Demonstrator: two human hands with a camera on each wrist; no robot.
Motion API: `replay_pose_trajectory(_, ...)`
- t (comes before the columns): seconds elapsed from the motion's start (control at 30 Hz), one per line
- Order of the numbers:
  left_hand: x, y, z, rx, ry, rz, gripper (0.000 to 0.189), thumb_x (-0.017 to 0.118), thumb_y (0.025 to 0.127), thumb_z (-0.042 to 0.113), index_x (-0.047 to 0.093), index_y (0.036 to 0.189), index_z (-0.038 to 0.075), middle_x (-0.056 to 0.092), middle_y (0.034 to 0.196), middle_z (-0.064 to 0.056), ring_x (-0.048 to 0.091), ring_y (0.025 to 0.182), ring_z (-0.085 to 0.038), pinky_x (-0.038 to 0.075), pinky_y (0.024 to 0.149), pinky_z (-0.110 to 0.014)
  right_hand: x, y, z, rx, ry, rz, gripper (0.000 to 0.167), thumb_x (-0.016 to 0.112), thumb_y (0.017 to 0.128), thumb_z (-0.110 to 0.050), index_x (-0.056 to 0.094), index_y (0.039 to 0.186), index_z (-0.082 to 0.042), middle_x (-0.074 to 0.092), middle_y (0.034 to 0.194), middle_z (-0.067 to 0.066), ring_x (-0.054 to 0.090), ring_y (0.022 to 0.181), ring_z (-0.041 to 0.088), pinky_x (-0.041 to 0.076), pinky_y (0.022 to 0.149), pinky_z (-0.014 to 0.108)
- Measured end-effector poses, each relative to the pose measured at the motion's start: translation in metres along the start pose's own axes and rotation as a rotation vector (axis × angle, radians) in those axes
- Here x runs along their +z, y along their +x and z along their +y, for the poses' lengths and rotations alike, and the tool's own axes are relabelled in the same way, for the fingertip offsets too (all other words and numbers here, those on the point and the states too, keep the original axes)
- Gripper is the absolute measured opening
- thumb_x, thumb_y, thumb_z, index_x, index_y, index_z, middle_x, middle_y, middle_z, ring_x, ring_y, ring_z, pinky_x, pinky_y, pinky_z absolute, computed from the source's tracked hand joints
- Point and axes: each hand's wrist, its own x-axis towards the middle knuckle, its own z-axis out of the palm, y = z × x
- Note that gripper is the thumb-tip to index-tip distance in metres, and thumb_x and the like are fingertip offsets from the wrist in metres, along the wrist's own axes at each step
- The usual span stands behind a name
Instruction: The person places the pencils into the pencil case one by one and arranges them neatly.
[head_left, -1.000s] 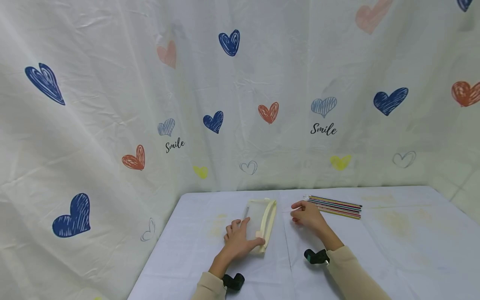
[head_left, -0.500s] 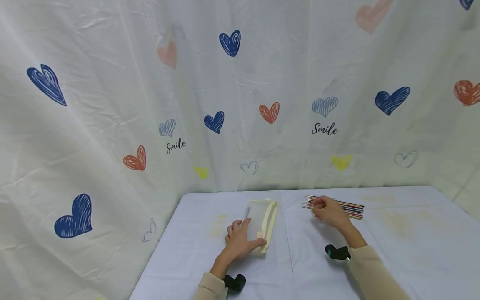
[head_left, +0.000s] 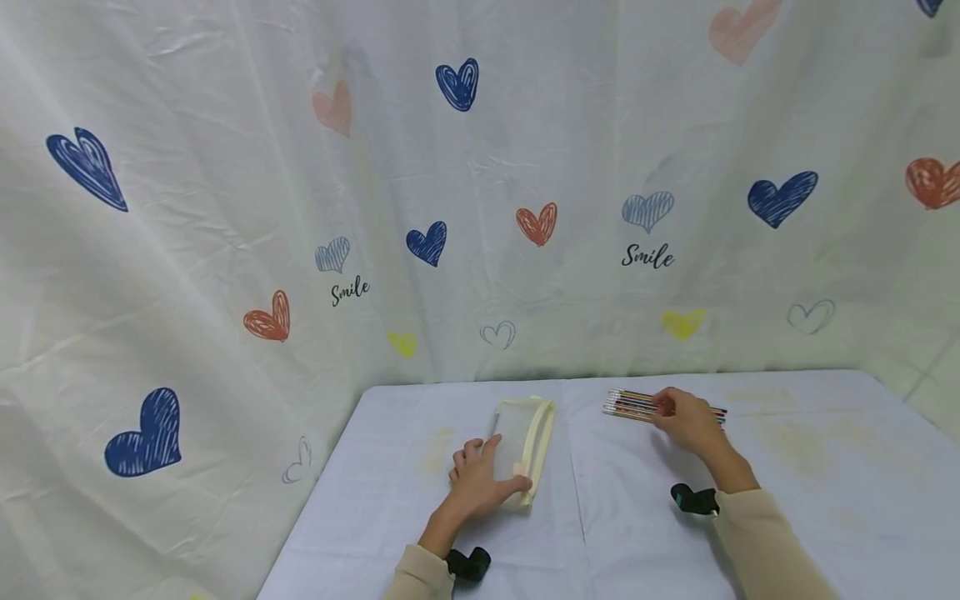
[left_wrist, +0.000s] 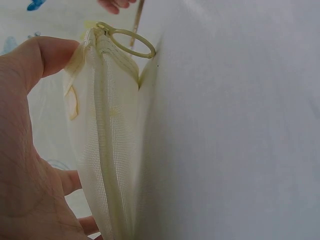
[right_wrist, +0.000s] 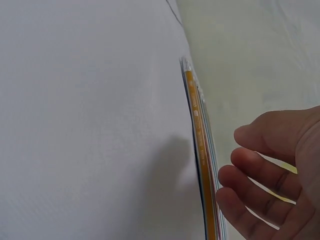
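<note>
A cream mesh zipper pouch (head_left: 516, 421) lies flat on the white-covered table. My left hand (head_left: 477, 485) rests on its near part, fingers spread, thumb by the zipper edge. Up close in the left wrist view, the thumb touches the pouch's corner, beside a ring-shaped zipper pull (left_wrist: 145, 49). Over a row of several pencils (head_left: 624, 404) hovers my right hand (head_left: 692, 423), hiding part of them. In the right wrist view, its relaxed fingers and thumb stand beside a yellow pencil (right_wrist: 197, 117) with nothing held between them.
The white tablecloth (head_left: 600, 550) carries faint yellowish stains. Behind the table's back edge hangs a white curtain (head_left: 570, 150) printed with hearts and "Smile". A black wrist camera (head_left: 468, 565) sits under the left forearm, another wrist camera (head_left: 693, 500) under the right.
My right hand has moved right, from beside the pencils' left ends to above their right half. The left hand and the pouch have stayed in place.
</note>
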Motion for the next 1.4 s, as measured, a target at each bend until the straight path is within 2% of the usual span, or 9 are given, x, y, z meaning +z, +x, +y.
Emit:
replay_pose_trajectory(0.23,-0.0005,-0.0007,0.0012,0.005,-0.005,0.005,0.096,0.077,0.077,0.06,0.042,0.155,0.017,0.033,0.154,-0.022,0.027,0.137,-0.043,0.026,0.104,-0.067,-0.0014,0.0004,0.0052,0.03,-0.078,-0.043,0.03,0.068,0.09,-0.007,0.064,0.117,0.005,0.068,0.1,0.018,0.06,0.086,0.027,0.049,0.073,0.041)
replay_pose_trajectory(0.63,0.0006,-0.0013,-0.0001,0.007,0.004,0.007,0.097,0.078,0.077,0.06,0.042,0.155,0.015,0.034,0.153,-0.022,0.028,0.136,-0.042,0.026,0.104,-0.067,0.0028,0.0022,0.0064,-0.014,-0.159,-0.103,0.023,0.07,0.089,-0.002,0.068,0.11,0.004,0.07,0.101,0.017,0.064,0.094,0.031,0.052,0.085,0.051)
replay_pose_trajectory(0.93,0.0007,0.0024,-0.0018,0.0,0.013,0.001,0.098,0.076,0.076,0.063,0.041,0.156,0.019,0.033,0.154,-0.02,0.028,0.137,-0.041,0.026,0.105,-0.066,0.0044,0.0029,0.0039,-0.06,-0.184,-0.102,0.018,0.069,0.087,0.001,0.071,0.104,-0.001,0.065,0.091,0.011,0.057,0.084,0.026,0.049,0.077,0.047)
replay_pose_trajectory(1.17,0.0009,0.0032,-0.0027,-0.003,0.014,0.001,0.098,0.075,0.076,0.064,0.041,0.156,0.019,0.033,0.154,-0.02,0.027,0.137,-0.041,0.026,0.105,-0.066,0.0044,0.0016,0.0029,-0.096,-0.183,-0.11,0.019,0.067,0.086,0.004,0.073,0.102,-0.004,0.067,0.094,0.012,0.06,0.087,0.027,0.05,0.08,0.051)
replay_pose_trajectory(1.4,-0.0015,-0.0003,0.0009,0.008,-0.01,0.0,0.096,0.077,0.077,0.06,0.042,0.155,0.016,0.034,0.153,-0.021,0.028,0.135,-0.043,0.026,0.104,-0.068,0.0079,0.0016,0.0059,-0.13,-0.177,-0.142,0.02,0.065,0.088,0.005,0.073,0.101,-0.008,0.067,0.093,0.01,0.06,0.087,0.027,0.051,0.079,0.049)
